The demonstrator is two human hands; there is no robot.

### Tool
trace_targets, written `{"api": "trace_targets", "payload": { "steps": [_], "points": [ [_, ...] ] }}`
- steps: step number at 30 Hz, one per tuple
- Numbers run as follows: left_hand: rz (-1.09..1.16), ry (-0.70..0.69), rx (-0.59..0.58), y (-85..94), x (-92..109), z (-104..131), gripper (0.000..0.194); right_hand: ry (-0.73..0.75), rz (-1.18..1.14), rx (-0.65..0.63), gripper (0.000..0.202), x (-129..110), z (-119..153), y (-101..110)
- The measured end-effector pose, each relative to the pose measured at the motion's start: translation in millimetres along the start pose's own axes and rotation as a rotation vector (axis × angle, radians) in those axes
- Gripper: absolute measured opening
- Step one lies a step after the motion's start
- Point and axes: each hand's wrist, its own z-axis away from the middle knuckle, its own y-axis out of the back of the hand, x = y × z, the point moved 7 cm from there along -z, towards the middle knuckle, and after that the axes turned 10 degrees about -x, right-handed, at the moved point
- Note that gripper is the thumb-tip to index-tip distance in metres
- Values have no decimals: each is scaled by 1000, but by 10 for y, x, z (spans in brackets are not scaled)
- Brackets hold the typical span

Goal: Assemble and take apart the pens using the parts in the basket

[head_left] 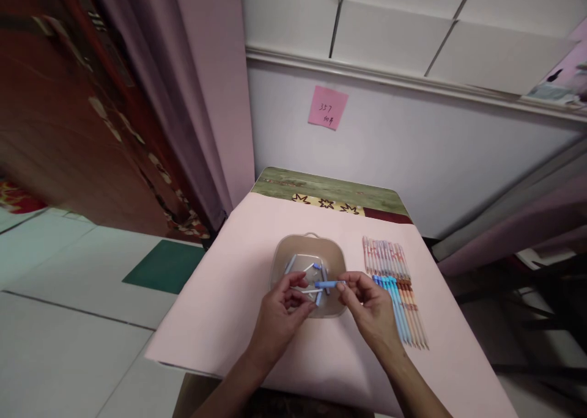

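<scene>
Over a beige plastic basket [276, 256], my right hand [373, 308] pinches a short blue pen barrel [328, 284] between thumb and fingertips, holding it roughly level. My left hand [279, 311] is at the basket's near left side, with its fingers curved and a gap between thumb and index finger. A thin white stick [312, 291] shows beside those fingertips; whether they touch it I cannot tell. Inside the basket lie several loose pen parts, among them a grey-blue barrel [290, 263] and a white stick with a blue end [316, 266].
Right of the basket, pens lie in two rows: pale, clear-looking pens [385, 258] behind, blue pens [398, 311] and brown pens [414, 314] in front. A pink cover [220, 302] lies over the table. Behind stands a wall with a pink note [328, 107].
</scene>
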Motion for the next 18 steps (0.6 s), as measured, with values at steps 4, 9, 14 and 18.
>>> {"api": "trace_targets", "payload": {
  "steps": [4,9,14,18],
  "points": [
    [156,23,-34,-78,-66,20,38,8,-84,-54,25,-12,43,-85],
    [296,23,-116,-192,-133,51,18,42,-64,-97,23,-104,152,-168],
    [311,-36,-146,-229,-133,132,15,131,67,-170,21,-233,270,-298],
    [336,-51,-133,-212,-159,169,40,315,252,16,15,-363,340,-255]
  ]
}}
